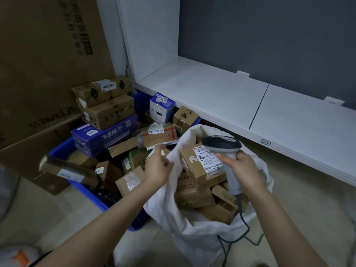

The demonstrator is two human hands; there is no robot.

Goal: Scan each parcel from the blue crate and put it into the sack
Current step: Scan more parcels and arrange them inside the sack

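Seemingly between parcels, the left hand (157, 166) pinches the white sack (192, 234) rim open while the right hand (244, 169) grips the scanner (223, 146) over boxes already inside, so next comes freeing that hand for the still-heaped blue crate (90, 193).
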